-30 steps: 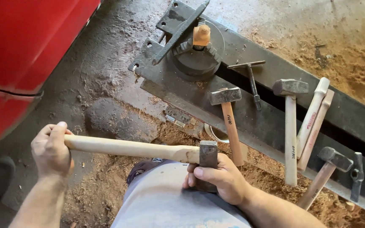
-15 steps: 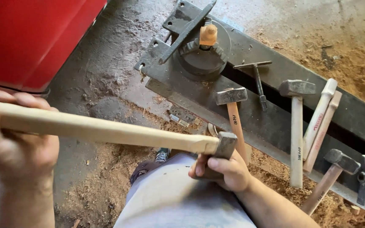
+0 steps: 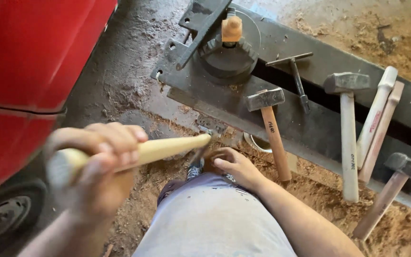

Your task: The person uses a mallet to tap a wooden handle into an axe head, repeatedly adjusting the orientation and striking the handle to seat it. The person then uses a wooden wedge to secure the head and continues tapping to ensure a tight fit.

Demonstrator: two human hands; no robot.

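Observation:
My left hand [image 3: 98, 166] is raised close to the camera and blurred, wrapped around the butt of a pale wooden hammer handle [image 3: 172, 147]. The handle slants down to the right toward my knee [image 3: 205, 209]. At its far end the dark hammer head [image 3: 199, 153] shows only as a blur. My right hand [image 3: 236, 167] rests on the knee with curled fingers against that head.
A dark steel beam [image 3: 310, 123] lies on the sawdust-covered ground, carrying a round toothed fixture [image 3: 229, 52] with a wooden peg. Several hammers [image 3: 346, 128] and a T-shaped key [image 3: 297, 76] lean on it. A red vehicle [image 3: 29, 71] and its wheel [image 3: 1, 223] stand at left.
My left hand has lifted the handle's butt toward the camera, so the handle now tilts down steeply. The head end has dropped against my knee, with my right hand staying there.

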